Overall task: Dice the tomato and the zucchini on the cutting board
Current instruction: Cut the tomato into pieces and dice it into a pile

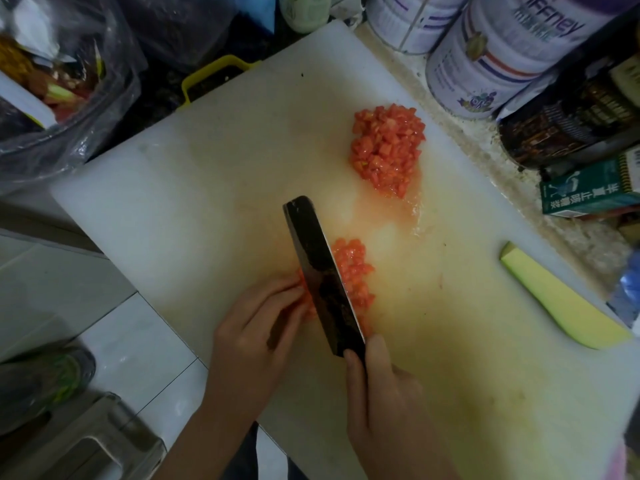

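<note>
On the white cutting board (207, 174) lies a large heap of diced tomato (386, 148) at the upper middle. A smaller heap of tomato dice (355, 271) lies right of the dark cleaver blade (322, 275). My right hand (381, 396) grips the cleaver's handle, its blade down on the board. My left hand (256, 330) holds the uncut tomato strips (304, 289) against the blade's left side with curled fingertips. A peeled zucchini piece (561, 299), pale yellow-green, lies near the board's right edge.
Large tins (502, 53) and a dark jar (568, 112) stand behind the board on the right, with a green box (592, 185) beside them. A plastic bag of scraps (59, 84) sits at the upper left. Tomato juice wets the board's middle.
</note>
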A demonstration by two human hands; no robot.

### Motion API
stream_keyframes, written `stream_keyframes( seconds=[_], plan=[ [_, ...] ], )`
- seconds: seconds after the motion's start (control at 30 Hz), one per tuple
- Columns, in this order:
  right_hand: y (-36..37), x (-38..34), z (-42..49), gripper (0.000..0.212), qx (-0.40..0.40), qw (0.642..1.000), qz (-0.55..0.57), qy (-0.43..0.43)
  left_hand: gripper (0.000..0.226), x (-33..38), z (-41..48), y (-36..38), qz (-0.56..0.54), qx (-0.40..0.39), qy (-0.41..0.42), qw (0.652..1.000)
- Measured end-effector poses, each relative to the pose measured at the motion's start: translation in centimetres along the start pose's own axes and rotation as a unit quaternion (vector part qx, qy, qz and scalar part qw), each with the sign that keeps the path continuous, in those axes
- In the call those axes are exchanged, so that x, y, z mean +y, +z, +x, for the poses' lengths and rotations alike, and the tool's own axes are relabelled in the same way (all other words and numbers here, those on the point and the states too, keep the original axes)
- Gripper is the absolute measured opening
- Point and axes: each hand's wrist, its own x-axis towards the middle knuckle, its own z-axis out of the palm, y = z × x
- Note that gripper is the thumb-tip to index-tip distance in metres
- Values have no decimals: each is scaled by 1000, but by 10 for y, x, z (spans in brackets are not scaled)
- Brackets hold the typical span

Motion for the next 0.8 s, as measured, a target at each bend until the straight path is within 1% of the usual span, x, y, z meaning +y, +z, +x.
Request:
stream_keyframes(
  seconds=[0.13,0.23,0.3,0.33,0.4,0.47,0.53,0.63,0.7,0.8],
  plan=[
    [7,-6,-3,41,-10,997,-66,47,24,3,3,-1,-5,1,6,1000],
    [12,-11,-2,44,-18,993,-100,64,23,2,3,-2,-2,-4,-3,1000],
    [13,-15,8,44,-12,994,-94,61,22,2,3,-1,-4,-6,-9,1000],
    [12,-16,16,40,-2,995,-87,46,22,1,3,-1,-3,-6,-10,1000],
    [11,-16,33,27,21,998,-51,25,21,1,3,-1,-2,-5,-10,1000],
    [11,-12,44,23,40,999,-14,34,20,0,2,0,4,-3,-14,1000],
    [12,-6,39,24,29,998,24,40,19,0,2,0,8,-1,-14,1000],
    [9,1,15,18,6,999,48,19,20,1,2,1,-1,1,-19,1000],
    [7,2,7,21,-10,999,47,21,21,2,2,0,-7,1,-22,1000],
    [11,1,17,30,15,999,16,27,21,1,0,0,-9,4,-20,1000]
  ],
)
